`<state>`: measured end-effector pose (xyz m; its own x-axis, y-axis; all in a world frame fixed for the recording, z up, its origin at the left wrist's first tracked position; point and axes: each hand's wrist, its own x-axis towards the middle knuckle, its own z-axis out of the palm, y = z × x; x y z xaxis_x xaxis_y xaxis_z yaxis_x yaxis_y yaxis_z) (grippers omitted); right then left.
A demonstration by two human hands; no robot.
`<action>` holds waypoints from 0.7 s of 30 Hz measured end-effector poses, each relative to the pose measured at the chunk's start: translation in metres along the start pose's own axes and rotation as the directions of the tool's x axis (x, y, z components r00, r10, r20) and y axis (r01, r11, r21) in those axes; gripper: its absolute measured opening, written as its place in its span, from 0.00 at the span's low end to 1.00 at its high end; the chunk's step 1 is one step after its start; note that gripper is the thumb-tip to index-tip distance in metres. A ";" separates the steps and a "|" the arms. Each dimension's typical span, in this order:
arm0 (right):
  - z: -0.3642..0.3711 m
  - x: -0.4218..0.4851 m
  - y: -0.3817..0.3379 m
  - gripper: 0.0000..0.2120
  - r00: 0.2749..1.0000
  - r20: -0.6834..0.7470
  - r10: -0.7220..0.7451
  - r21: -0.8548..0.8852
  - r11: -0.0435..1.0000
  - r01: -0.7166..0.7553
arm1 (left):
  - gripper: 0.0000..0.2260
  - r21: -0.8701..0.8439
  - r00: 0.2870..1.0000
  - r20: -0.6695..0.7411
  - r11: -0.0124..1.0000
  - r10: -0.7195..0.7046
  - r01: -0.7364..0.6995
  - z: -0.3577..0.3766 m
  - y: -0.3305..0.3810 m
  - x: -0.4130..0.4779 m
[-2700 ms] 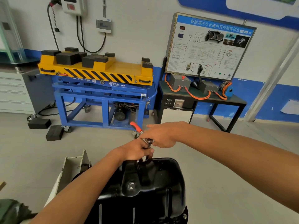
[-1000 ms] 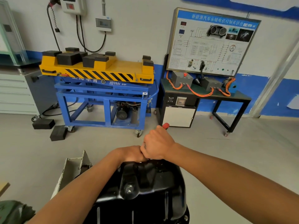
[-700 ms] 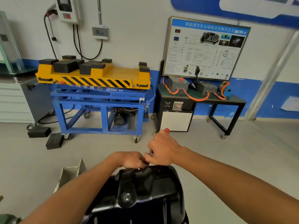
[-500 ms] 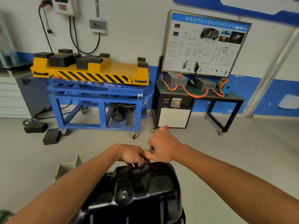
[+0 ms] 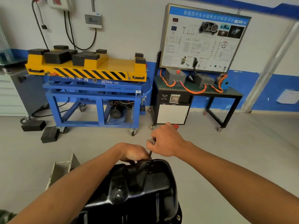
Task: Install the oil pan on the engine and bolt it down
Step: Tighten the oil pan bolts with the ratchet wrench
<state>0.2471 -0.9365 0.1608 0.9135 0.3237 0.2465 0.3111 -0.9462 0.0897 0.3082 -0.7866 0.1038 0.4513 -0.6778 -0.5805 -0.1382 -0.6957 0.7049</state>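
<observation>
The glossy black oil pan (image 5: 139, 188) fills the lower middle of the head view, belly up on the engine; a bolt head (image 5: 178, 216) shows on its near right flange. My right hand (image 5: 166, 140) grips a ratchet wrench (image 5: 152, 141) with a red handle tip (image 5: 175, 126), its chrome head showing at my thumb. A thin dark extension (image 5: 150, 154) runs down from the head to the pan's far edge. My left hand (image 5: 133, 153) curls over that far edge beside the extension; what its fingers hold is hidden.
A grey metal bracket (image 5: 64, 167) stands left of the pan. Across the bare floor stand a blue wheeled lift cart with a yellow top (image 5: 90, 88), a black training bench with a wiring board (image 5: 199, 75) and loose black blocks (image 5: 48, 135).
The ratchet handle swung from pointing far left to pointing away to the right under my right hand. My left hand stayed at the pan's far edge. The camera shifted slightly.
</observation>
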 end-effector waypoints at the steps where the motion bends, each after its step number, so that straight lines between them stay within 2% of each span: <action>1: 0.001 -0.001 0.001 0.21 1.000 -0.005 0.012 0.005 1.000 -0.012 | 0.08 -0.017 1.000 0.003 1.000 -0.016 0.017 0.000 0.002 0.001; 5: 0.002 -0.008 0.006 0.22 0.999 -0.017 0.051 0.021 0.999 -0.050 | 0.09 -0.044 0.998 0.017 0.997 -0.066 0.067 0.000 0.011 0.005; 9: 0.005 -0.013 0.012 0.23 0.995 -0.022 0.097 0.048 0.994 -0.096 | 0.09 0.054 0.998 0.013 0.996 -0.066 0.065 0.000 0.018 0.008; 12: 0.008 -0.016 0.014 0.23 0.991 -0.026 0.130 0.030 0.991 -0.129 | 0.08 0.226 0.999 0.015 0.974 -0.031 0.027 0.000 0.022 0.011; 15: 0.010 -0.018 0.013 0.23 0.988 -0.030 0.154 0.042 0.987 -0.153 | 0.07 0.374 0.999 -0.040 0.927 0.026 -0.009 -0.002 0.023 0.016; 17: 0.010 -0.018 0.011 0.22 0.986 -0.033 0.163 0.050 0.986 -0.161 | 0.09 0.382 0.998 -0.051 0.924 0.046 -0.023 -0.004 0.024 0.018; 21: 0.004 -0.018 0.008 0.21 0.984 -0.022 0.177 0.052 0.983 -0.176 | 0.07 0.388 0.994 -0.072 0.920 0.082 -0.048 -0.002 0.027 0.023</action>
<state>0.2342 -0.9500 0.1530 0.9482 0.1513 0.2794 0.1591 -0.9873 -0.0053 0.3164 -0.8205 0.1107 0.5004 -0.7136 -0.4903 -0.4912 -0.7004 0.5179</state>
